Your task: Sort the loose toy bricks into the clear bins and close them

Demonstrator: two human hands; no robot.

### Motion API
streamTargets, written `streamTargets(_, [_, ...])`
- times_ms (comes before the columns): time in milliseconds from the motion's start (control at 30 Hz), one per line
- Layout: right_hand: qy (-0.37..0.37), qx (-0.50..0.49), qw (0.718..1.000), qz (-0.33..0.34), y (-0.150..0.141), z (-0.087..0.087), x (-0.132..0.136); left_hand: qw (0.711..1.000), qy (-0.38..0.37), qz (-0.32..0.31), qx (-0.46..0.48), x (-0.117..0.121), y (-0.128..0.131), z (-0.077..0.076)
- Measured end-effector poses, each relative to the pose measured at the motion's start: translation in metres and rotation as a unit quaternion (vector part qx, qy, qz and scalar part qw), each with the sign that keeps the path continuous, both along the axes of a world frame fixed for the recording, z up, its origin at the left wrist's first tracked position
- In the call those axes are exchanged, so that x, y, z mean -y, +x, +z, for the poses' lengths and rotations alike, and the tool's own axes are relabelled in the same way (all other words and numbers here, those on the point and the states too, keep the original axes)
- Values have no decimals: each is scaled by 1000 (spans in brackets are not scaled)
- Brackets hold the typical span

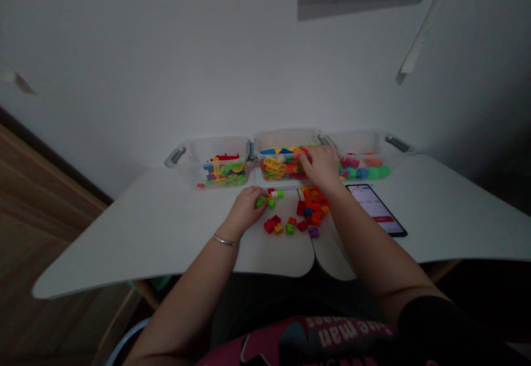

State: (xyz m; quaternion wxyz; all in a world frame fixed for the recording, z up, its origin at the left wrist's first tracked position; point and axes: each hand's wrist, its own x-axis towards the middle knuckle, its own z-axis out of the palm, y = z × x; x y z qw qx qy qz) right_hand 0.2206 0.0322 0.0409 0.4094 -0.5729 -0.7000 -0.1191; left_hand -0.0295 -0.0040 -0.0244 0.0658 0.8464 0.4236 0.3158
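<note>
My left hand point(248, 207) rests on the white table with its fingers curled round a green toy brick point(260, 202). Beside those fingertips lie white, red and green bricks point(274, 194). My right hand point(322, 165) reaches over the front rim of the middle clear box point(286, 135), fingers bent down. Orange shows at its fingertips, but whether that piece is held or lies in the box is hidden. Between my hands are a pile of orange and red bricks point(315, 197) and loose red bricks point(271, 224), a green one point(290, 228) and a purple one point(314, 233).
The left clear box point(194, 150) holds mixed colourful pieces. In the right clear box point(365, 139) are rounded green, blue and red pieces. A lit phone point(377, 209) lies beside my right forearm. The wall point(207, 51) stands behind the boxes; the table point(136, 244) has a seam.
</note>
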Motion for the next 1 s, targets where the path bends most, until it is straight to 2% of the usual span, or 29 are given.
streamTargets(467, [-19,51,999,3,1,-13,1,999,-31,1,11,4,0,4])
streamTargets(733, [-1,41,999,19,-13,-22,24,999,-36,8,21,7,2,7])
streamTargets(800, [11,33,999,35,-19,-23,33,999,-33,7,22,7,2,7])
streamTargets(900, [25,36,994,101,-29,-24,42,999,-26,4,23,6,3,7])
streamTargets(1000, [-14,61,985,158,-35,-27,45,999,-21,-2,25,5,2,6])
